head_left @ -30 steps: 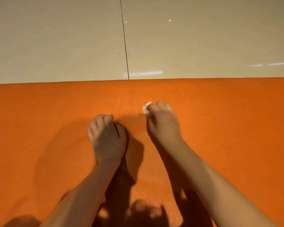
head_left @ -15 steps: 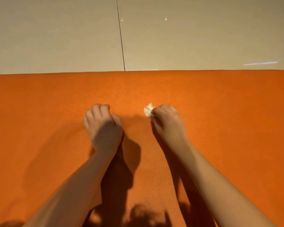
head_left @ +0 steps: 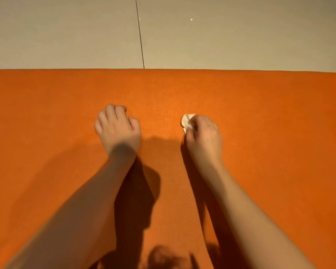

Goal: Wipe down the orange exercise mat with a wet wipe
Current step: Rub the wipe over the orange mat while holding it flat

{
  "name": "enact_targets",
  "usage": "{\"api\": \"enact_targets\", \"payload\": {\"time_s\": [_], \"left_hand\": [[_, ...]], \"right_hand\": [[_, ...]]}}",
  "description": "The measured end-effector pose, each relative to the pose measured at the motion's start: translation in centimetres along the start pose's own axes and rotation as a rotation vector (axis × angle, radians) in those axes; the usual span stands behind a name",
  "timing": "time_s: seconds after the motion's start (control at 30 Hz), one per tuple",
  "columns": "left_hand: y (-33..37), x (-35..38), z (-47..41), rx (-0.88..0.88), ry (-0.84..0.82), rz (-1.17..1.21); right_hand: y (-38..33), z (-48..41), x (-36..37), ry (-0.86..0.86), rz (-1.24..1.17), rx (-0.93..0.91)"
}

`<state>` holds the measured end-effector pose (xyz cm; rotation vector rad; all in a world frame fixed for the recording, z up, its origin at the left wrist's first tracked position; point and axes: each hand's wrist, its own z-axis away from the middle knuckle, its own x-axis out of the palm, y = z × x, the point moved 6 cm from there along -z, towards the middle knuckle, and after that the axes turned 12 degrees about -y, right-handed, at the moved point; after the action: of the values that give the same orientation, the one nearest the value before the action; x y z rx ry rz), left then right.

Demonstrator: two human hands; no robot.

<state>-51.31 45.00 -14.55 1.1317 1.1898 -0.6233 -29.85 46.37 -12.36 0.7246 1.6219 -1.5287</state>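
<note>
The orange exercise mat (head_left: 260, 133) fills the lower three quarters of the head view, its far edge running straight across. My right hand (head_left: 204, 137) rests on the mat right of centre, fingers curled round a small bunched white wet wipe (head_left: 187, 121) that sticks out at the hand's far left side and touches the mat. My left hand (head_left: 117, 129) lies knuckles-up on the mat to the left, fingers curled under, holding nothing I can see. Both forearms reach in from the bottom.
Beyond the mat's far edge lies a glossy beige tiled floor (head_left: 221, 35) with a dark grout line (head_left: 141, 39) running away from me. Shadows of my arms and head fall on the mat between and below my forearms.
My right hand and the wipe have slid to the right, widening the gap between my hands. More of the wipe shows now. The view has shifted slightly.
</note>
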Motion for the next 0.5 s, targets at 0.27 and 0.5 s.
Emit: {"api": "enact_targets", "payload": {"time_s": [0.27,0.5], "left_hand": [[-0.1,-0.4,0.7,0.042,-0.111,0.056],[-1.6,-0.5,7.6,0.281,-0.173,-0.020]], "right_hand": [[-1.3,3.1,1.1,-0.141,0.001,-0.121],[-3.8,6.6,2.4,-0.104,-0.006,-0.099]]}}
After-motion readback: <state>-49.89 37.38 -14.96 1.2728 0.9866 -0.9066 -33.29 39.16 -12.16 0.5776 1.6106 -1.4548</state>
